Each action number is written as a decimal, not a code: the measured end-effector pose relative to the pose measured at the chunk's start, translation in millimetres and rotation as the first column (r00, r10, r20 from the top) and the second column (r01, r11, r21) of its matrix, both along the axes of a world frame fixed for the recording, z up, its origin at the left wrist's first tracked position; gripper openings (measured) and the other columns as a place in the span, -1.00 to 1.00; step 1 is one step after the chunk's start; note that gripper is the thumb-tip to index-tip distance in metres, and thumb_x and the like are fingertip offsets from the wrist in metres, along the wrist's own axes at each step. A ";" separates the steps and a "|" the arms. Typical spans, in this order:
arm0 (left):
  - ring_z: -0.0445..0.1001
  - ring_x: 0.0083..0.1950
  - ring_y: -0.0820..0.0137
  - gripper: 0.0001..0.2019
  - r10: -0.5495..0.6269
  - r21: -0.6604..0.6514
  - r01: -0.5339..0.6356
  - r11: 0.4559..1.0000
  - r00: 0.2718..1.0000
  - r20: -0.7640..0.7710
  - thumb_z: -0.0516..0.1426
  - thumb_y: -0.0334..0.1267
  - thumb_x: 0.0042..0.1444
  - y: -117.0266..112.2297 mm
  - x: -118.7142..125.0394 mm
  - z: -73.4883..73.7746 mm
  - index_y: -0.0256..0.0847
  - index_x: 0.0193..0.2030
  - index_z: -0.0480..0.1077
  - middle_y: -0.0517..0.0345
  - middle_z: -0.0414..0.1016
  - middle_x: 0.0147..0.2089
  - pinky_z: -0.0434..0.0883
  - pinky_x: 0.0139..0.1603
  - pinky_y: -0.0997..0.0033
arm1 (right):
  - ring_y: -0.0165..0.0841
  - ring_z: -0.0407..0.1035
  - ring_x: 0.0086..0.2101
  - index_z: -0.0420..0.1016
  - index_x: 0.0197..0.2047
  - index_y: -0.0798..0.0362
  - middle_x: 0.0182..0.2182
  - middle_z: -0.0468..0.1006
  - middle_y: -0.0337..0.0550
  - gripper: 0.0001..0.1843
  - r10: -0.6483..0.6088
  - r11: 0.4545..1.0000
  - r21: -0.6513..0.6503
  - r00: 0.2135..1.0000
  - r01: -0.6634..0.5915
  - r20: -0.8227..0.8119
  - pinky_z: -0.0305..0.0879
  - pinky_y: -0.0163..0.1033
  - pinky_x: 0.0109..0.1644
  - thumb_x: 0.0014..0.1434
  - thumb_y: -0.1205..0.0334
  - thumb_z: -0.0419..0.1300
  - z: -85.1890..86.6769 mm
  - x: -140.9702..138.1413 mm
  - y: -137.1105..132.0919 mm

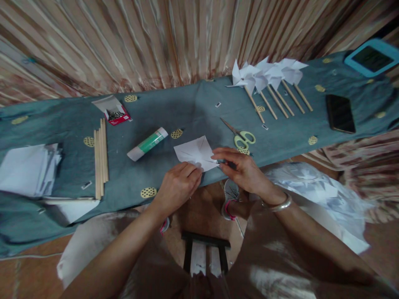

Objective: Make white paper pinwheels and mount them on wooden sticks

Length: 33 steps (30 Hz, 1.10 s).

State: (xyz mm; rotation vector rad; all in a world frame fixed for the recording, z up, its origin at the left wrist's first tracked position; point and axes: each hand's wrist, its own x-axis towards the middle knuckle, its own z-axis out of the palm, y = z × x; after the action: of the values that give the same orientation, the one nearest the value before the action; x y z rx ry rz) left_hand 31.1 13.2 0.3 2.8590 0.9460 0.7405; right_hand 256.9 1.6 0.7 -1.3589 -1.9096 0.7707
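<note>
A square of white paper (pixel 193 150) with slits cut in from its corners lies at the front edge of the cloth-covered table. The curled fingers of my left hand (pixel 179 182) pinch its near edge. On the right, the thumb and fingers of my right hand (pixel 241 169) close around the paper's right corner; exactly how the corner sits between them is partly hidden. Green-handled scissors (pixel 241 137) lie just beyond my right hand, blades pointing away to the left. A glue stick (pixel 148 143) with a green label rests to the left of the paper.
Several paper pinwheels (pixel 269 77) on wooden sticks lie at the back right, near a black phone (pixel 340 113) and a blue-framed device (pixel 372 57). Leftward are a red box of pins (pixel 118 116), wooden sticks (pixel 100 160) and stacked paper (pixel 26 170). A plastic bag (pixel 321 191) hangs low right.
</note>
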 end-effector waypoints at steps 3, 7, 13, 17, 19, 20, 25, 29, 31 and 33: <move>0.51 -0.26 0.34 -0.84 -0.011 -0.014 0.011 1.000 1.000 0.006 0.05 -0.39 0.30 -1.8 -1.7 1.2 -0.29 -0.21 0.46 0.06 0.56 -0.27 0.49 -0.21 0.37 | -0.23 0.45 0.07 0.62 -0.12 -0.02 0.03 0.59 -0.06 -0.74 0.048 0.998 -0.047 0.996 -0.052 -0.080 0.34 0.00 0.22 0.14 0.40 0.23 0.4 1.6 0.9; 0.49 -0.26 0.34 -0.83 -0.037 -0.048 0.037 0.998 0.999 -0.009 0.04 -0.40 0.30 -5.1 -3.0 2.8 -0.29 -0.24 0.46 0.05 0.54 -0.29 0.48 -0.22 0.36 | -0.26 0.46 0.03 0.64 -0.24 -0.04 0.01 0.59 -0.11 -0.89 0.066 0.992 -0.094 0.983 -0.083 -0.172 0.35 0.00 0.19 0.16 0.29 0.30 0.4 1.1 1.2; 0.46 -0.28 0.33 -0.86 -0.043 -0.062 0.041 0.997 0.999 -0.022 0.07 -0.41 0.26 -7.1 -2.5 1.9 -0.28 -0.24 0.46 0.06 0.53 -0.31 0.47 -0.25 0.35 | -0.22 0.45 0.04 0.62 -0.30 -0.01 -0.01 0.59 -0.07 -0.91 0.043 0.995 -0.088 0.990 -0.055 -0.137 0.31 0.04 0.20 0.19 0.23 0.27 -2.3 -6.6 4.9; 0.49 -0.22 0.31 -0.88 -0.034 -0.075 0.037 0.996 0.999 0.029 0.09 -0.38 0.26 -9.4 -1.4 -1.3 -0.31 -0.13 0.44 0.03 0.56 -0.23 0.51 -0.19 0.33 | -0.20 0.43 0.05 0.60 -0.35 -0.01 0.01 0.57 -0.06 -0.92 -0.015 1.000 -0.007 0.999 0.015 -0.029 0.31 0.05 0.17 0.16 0.30 0.28 -6.7 -14.9 6.1; 0.50 -0.20 0.30 -0.84 -0.028 -0.078 0.031 0.996 0.999 0.032 0.08 -0.36 0.29 -10.6 -0.6 -3.1 -0.31 -0.05 0.42 0.00 0.57 -0.20 0.52 -0.15 0.29 | -0.19 0.42 0.06 0.60 -0.35 -0.01 0.02 0.57 -0.06 -0.91 -0.028 0.999 0.020 1.000 0.028 0.012 0.31 0.06 0.17 0.16 0.32 0.27 -7.6 -18.2 6.3; 0.50 -0.19 0.30 -0.82 -0.030 -0.078 0.031 0.996 0.999 0.024 0.07 -0.35 0.30 -11.0 -0.3 -3.7 -0.31 -0.02 0.41 0.00 0.57 -0.20 0.53 -0.14 0.28 | -0.18 0.42 0.07 0.60 -0.35 -0.01 0.02 0.56 -0.06 -0.91 -0.033 0.999 0.030 0.999 0.032 0.027 0.31 0.06 0.17 0.16 0.32 0.27 -7.6 -19.5 6.4; 0.49 -0.18 0.31 -0.83 -0.065 -0.065 0.066 0.996 0.998 0.025 0.06 -0.38 0.31 -10.1 0.6 -4.2 -0.32 -0.02 0.41 0.00 0.57 -0.17 0.53 -0.14 0.30 | -0.17 0.41 0.07 0.58 -0.37 0.00 0.02 0.57 -0.04 -0.91 -0.051 0.997 0.055 0.996 0.047 0.071 0.31 0.06 0.17 0.16 0.33 0.26 -6.8 -23.4 7.6; 0.49 -0.19 0.31 -0.83 -0.067 -0.069 0.069 0.995 0.997 0.032 0.06 -0.40 0.31 -9.0 0.5 -4.4 -0.32 -0.04 0.43 0.01 0.57 -0.17 0.54 -0.15 0.31 | -0.15 0.41 0.07 0.57 -0.37 0.01 0.01 0.57 -0.01 -0.92 -0.065 0.996 0.072 0.995 0.059 0.076 0.31 0.07 0.17 0.16 0.33 0.26 -8.5 -25.0 8.6; 0.49 -0.19 0.32 -0.82 -0.059 -0.084 0.061 0.995 0.998 0.029 0.04 -0.39 0.32 -8.9 0.3 -5.0 -0.31 -0.04 0.44 0.01 0.57 -0.18 0.54 -0.15 0.31 | -0.16 0.41 0.06 0.57 -0.37 0.01 0.01 0.57 -0.03 -0.92 -0.071 0.995 0.074 0.994 0.065 0.078 0.31 0.08 0.18 0.16 0.32 0.26 -9.4 -25.7 8.7; 0.50 -0.18 0.33 -0.82 -0.051 -0.097 0.054 0.994 0.998 0.033 0.04 -0.38 0.32 -8.9 0.2 -5.6 -0.30 -0.05 0.44 0.02 0.57 -0.17 0.54 -0.15 0.32 | -0.16 0.41 0.06 0.57 -0.37 0.01 0.01 0.56 -0.03 -0.92 -0.078 0.995 0.071 0.993 0.072 0.086 0.31 0.08 0.17 0.16 0.32 0.26 -9.8 -26.4 8.7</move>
State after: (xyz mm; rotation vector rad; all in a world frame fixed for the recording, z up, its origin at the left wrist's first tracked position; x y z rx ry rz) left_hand 31.3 4.2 -5.3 2.7687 0.8740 0.7098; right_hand 230.6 10.3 -9.1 -1.4359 -1.9229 0.6124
